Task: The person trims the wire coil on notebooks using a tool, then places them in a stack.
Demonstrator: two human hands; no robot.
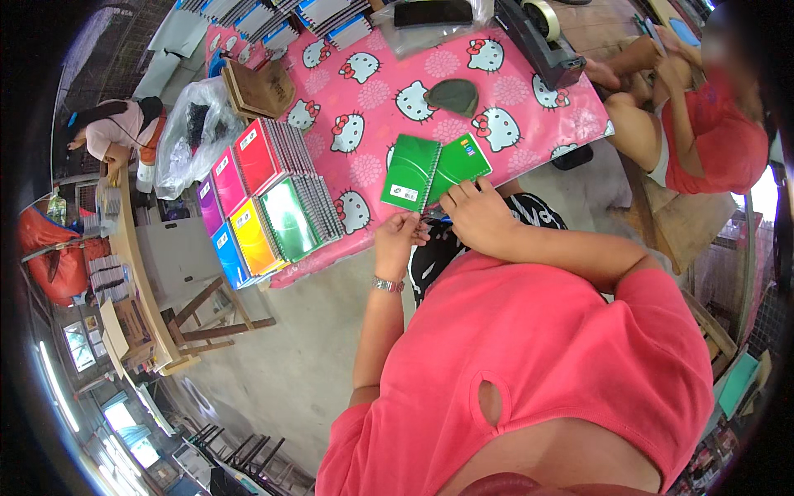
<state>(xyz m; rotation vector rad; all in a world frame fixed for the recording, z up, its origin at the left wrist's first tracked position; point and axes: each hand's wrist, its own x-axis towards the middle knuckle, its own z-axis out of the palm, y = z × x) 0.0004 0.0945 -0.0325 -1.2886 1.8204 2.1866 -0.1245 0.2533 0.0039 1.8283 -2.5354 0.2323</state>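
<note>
Holding a green notebook (432,169) w/ both hands at the near edge of the table (372,107). It's spiral-bound and lies opened flat, two green covers up, spiral running down the middle. My right hand (480,217) lies palm-down at its near right corner, fingers curled over the edge, thumb toward the spiral; looks like it's pressing or pinching that corner, but can't tell for sure if the fingers grip under it. My left hand (399,236) sits just below the near left corner, fingertips pinched together on the bottom end of the spiral or the cover edge; too small to say which. There's a metal watch (387,285) on that wrist.

Left of my left hand, close by: a stack of notebooks (265,198) fanned out, covers red, pink, purple, yellow, blue, green, hanging a bit over the table edge. Beyond the green notebook, away from my hands, a dark grey pad (453,96) lies on the pink cartoon-cat tablecloth. Farther out and to the right, a black tape dispenser (542,37) w/ a roll on it. At the far edge, more notebook piles (331,16) and a clear bag (430,29) w/ sth dark inside. Far left of them a crumpled plastic bag (194,132).

Right of my right hand, well apart, another person in a red top (728,140) sits by the table corner.
</note>
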